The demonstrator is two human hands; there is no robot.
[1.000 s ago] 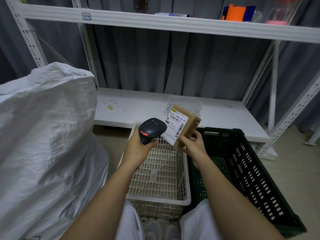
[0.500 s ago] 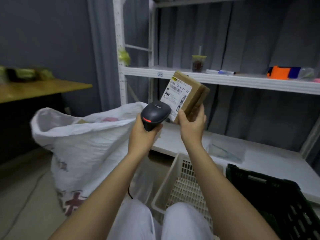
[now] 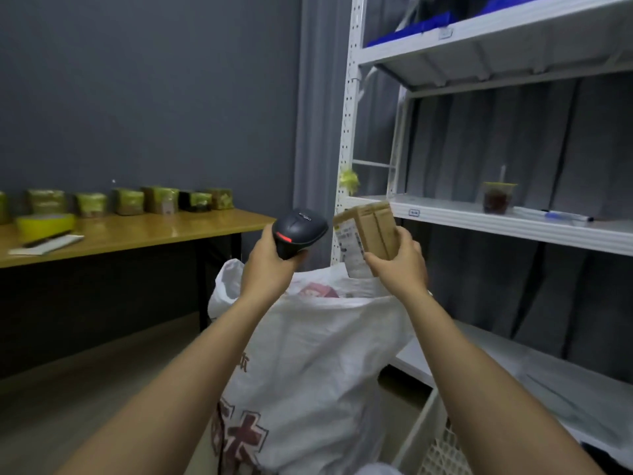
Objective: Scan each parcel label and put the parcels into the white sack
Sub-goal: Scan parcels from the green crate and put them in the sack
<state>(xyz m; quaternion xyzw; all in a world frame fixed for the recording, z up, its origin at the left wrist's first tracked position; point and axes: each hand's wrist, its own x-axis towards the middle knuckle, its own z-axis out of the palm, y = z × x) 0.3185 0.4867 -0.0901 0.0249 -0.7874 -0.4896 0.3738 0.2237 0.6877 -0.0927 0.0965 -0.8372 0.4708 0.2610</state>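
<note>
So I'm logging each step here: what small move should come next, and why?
Probably lower the parcel into the white sack and let go. The right hand holds it just above the open mouth, label side facing the scanner in the left hand.

One scanner (image 3: 298, 231) and one brown parcel (image 3: 371, 234), each held in fingers (image 3: 376, 260); one white sack (image 3: 318, 354) below them; about seven wrapped packages (image 3: 128, 201) on the table (image 3: 137, 234); one drink cup (image 3: 497, 197).
</note>
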